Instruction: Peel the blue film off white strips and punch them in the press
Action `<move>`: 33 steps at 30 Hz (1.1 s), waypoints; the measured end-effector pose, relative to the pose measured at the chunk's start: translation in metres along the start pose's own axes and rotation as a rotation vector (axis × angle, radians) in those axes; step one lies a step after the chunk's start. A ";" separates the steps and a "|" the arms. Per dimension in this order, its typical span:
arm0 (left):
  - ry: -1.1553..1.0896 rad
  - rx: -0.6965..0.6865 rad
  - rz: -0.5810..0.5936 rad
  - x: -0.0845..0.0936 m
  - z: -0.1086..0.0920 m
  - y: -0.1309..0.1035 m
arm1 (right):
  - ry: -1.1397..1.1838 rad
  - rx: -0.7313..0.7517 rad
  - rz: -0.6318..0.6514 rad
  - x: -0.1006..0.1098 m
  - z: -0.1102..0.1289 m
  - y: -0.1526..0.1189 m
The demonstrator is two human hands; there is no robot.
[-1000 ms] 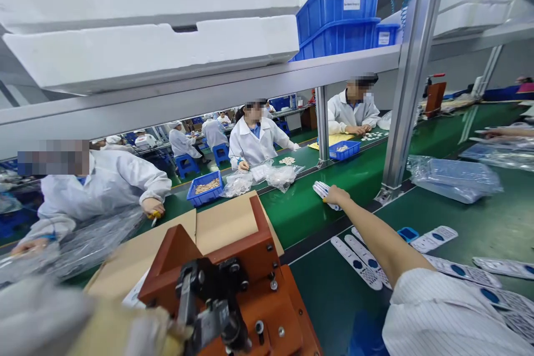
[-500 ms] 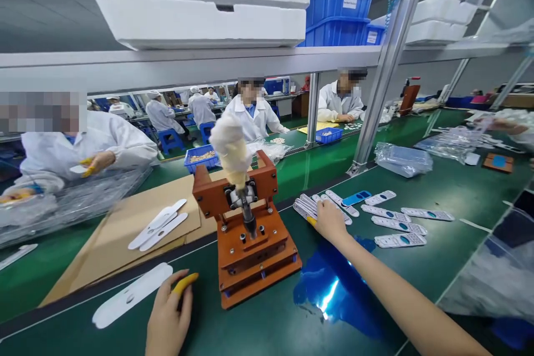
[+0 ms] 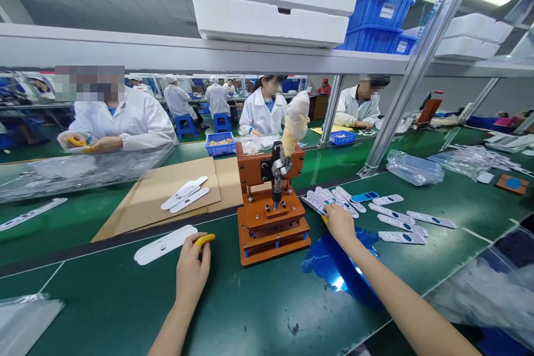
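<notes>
A group of oblong printed panels (image 3: 327,196) is spread at centre right of the frame, and its near left edge is touched by the right hand (image 3: 340,225); whether a panel is gripped there cannot be told, as the fingertips are hidden. At lower left, a white oblong panel (image 3: 163,245) is laid flat on the green bench (image 3: 246,311). Its right end is neared by the left hand (image 3: 194,261), whose fingers are parted, with nothing seen clasped; contact cannot be told. Between the hands, an orange press (image 3: 271,219) is placed, its lever handle (image 3: 296,119) wrapped and raised. Blue film (image 3: 319,256) is seen below the right hand. Three white pieces (image 3: 183,194) are laid on cardboard (image 3: 146,197) at centre left. Beyond, co-workers in white coats (image 3: 144,122) are seen.
</notes>
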State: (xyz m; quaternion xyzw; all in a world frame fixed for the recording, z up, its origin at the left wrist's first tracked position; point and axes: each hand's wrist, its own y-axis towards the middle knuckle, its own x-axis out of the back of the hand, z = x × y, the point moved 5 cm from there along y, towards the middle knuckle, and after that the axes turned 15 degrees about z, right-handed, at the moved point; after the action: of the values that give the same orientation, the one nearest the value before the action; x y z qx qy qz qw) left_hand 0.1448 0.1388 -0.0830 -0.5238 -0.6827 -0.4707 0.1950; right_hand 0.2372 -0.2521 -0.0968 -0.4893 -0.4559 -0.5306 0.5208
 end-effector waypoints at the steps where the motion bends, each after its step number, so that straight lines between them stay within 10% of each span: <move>1: -0.004 -0.008 -0.004 0.001 0.000 -0.002 | 0.027 0.007 -0.019 0.004 -0.002 -0.003; 9: -0.326 -0.048 -0.056 0.014 -0.059 -0.024 | 0.344 0.435 -0.045 0.072 -0.047 -0.084; 11: -0.603 0.027 0.198 -0.001 -0.100 -0.020 | 0.475 0.667 0.051 0.084 -0.027 -0.108; 15: -1.267 0.090 1.113 -0.055 -0.191 -0.030 | 0.674 0.926 0.201 0.087 0.038 -0.135; 17: -1.465 0.173 1.270 -0.070 -0.209 -0.040 | 0.831 0.938 0.231 0.082 0.062 -0.137; 23: -1.361 0.258 0.890 -0.077 -0.187 -0.058 | 1.551 0.522 0.500 0.043 0.085 -0.133; 33: -0.916 0.167 0.669 -0.064 -0.170 -0.073 | 1.800 0.299 0.610 0.023 0.126 -0.150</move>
State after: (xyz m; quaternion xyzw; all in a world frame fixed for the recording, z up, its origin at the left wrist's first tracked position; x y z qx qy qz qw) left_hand 0.0642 -0.0392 -0.0821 -0.8446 -0.5295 -0.0529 0.0583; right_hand 0.0932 -0.1235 -0.0569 0.0751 0.1986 -0.4854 0.8481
